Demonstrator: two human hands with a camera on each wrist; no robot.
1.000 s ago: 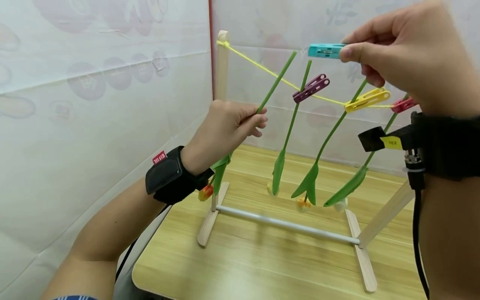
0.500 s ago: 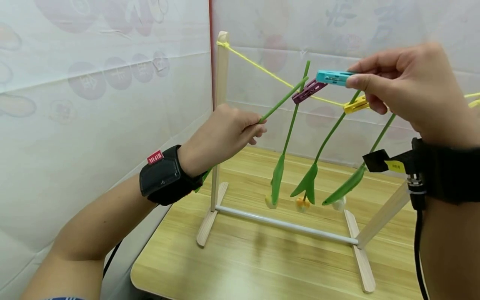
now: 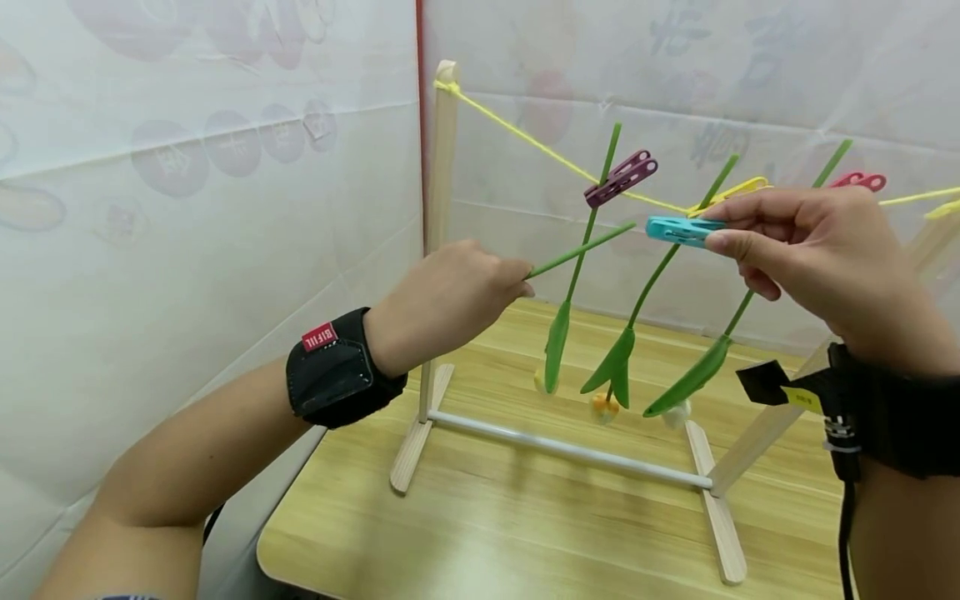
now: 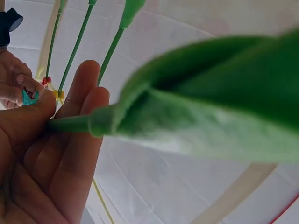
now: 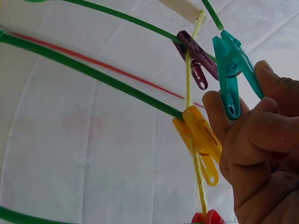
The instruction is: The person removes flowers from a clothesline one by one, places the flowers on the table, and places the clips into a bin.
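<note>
Red tag reading "BIFHL" on black wrist strap (image 3: pixel 333 367), lower left of head view, yellow tag (image 3: pixel 804 400) print unreadable

Four clothespins show: one purple (image 3: pixel 621 177), one yellow (image 3: pixel 731 192) and one red (image 3: pixel 857 180) clipped on the single yellow string (image 3: pixel 517 133), plus one teal (image 3: pixel 682 231) held off it. Four green flower stems (image 3: pixel 581 250) appear, three hanging and one held. One wooden rack (image 3: pixel 442 242) stands on one worktop (image 3: pixel 525 525).
</note>
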